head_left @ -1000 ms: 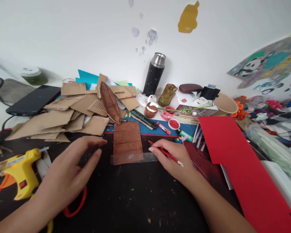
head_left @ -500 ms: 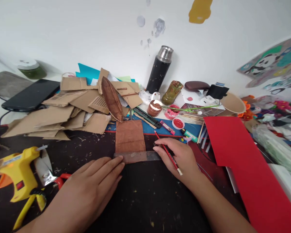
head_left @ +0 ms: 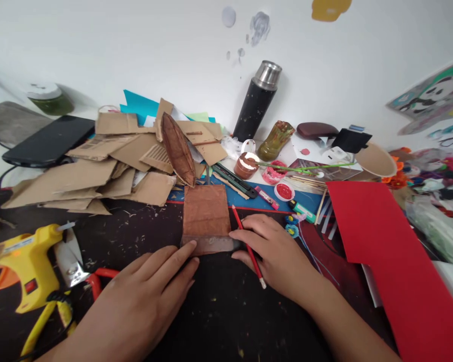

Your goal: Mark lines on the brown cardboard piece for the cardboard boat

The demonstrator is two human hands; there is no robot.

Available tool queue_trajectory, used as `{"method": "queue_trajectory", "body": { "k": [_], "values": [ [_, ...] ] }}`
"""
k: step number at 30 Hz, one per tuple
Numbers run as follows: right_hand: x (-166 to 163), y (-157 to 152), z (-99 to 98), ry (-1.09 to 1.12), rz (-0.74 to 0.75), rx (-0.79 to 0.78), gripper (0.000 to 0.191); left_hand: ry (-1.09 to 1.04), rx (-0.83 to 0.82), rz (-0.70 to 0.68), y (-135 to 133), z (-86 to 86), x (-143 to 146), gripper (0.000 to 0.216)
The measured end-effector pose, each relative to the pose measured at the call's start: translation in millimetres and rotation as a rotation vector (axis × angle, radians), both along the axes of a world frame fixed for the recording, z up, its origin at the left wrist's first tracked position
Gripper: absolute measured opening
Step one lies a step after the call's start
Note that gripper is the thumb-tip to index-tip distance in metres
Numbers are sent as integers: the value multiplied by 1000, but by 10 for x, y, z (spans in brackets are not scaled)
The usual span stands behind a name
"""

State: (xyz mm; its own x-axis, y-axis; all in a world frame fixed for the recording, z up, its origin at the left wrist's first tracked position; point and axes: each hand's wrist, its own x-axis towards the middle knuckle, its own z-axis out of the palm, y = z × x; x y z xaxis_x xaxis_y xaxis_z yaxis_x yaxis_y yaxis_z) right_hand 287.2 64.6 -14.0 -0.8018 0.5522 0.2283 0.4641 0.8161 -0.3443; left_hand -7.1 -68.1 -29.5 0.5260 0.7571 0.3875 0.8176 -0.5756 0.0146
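A brown-painted cardboard square (head_left: 207, 208) lies flat on the dark tabletop. Across its near edge rests a clear ruler (head_left: 213, 245). My left hand (head_left: 147, 286) is stretched out, fingers together, its fingertips pressing on the ruler's left end. At the right, my right hand (head_left: 274, 251) has thumb and fingers about the ruler's other end, which they partly hide. A red pencil (head_left: 252, 254) sits in the same hand, tip pointing away from me and eraser end toward me.
A yellow glue gun (head_left: 38, 271) and red-handled scissors (head_left: 94, 281) lie at left. Behind are cardboard scraps (head_left: 83, 173), a brown leaf-shaped piece (head_left: 178, 151), a paint jar (head_left: 245, 167), a box cutter (head_left: 234, 180) and a black flask (head_left: 256, 100). Red card (head_left: 381, 241) lies right.
My right hand has slid slightly left and closer to the square, its fingers now at the square's right edge. The pencil has shifted with it. The camera view has shifted a little.
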Motion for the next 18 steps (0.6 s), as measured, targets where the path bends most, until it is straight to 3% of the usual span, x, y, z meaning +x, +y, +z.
{"method": "queue_trajectory", "body": {
  "k": [4,18],
  "values": [
    [7,-5,8,-6,0,0,21,-31,-20,7,-8,10,27,44],
    [45,-16,-10,-16,-2,21,25,-2,-8,-18,-94,14,25,43]
  ]
}}
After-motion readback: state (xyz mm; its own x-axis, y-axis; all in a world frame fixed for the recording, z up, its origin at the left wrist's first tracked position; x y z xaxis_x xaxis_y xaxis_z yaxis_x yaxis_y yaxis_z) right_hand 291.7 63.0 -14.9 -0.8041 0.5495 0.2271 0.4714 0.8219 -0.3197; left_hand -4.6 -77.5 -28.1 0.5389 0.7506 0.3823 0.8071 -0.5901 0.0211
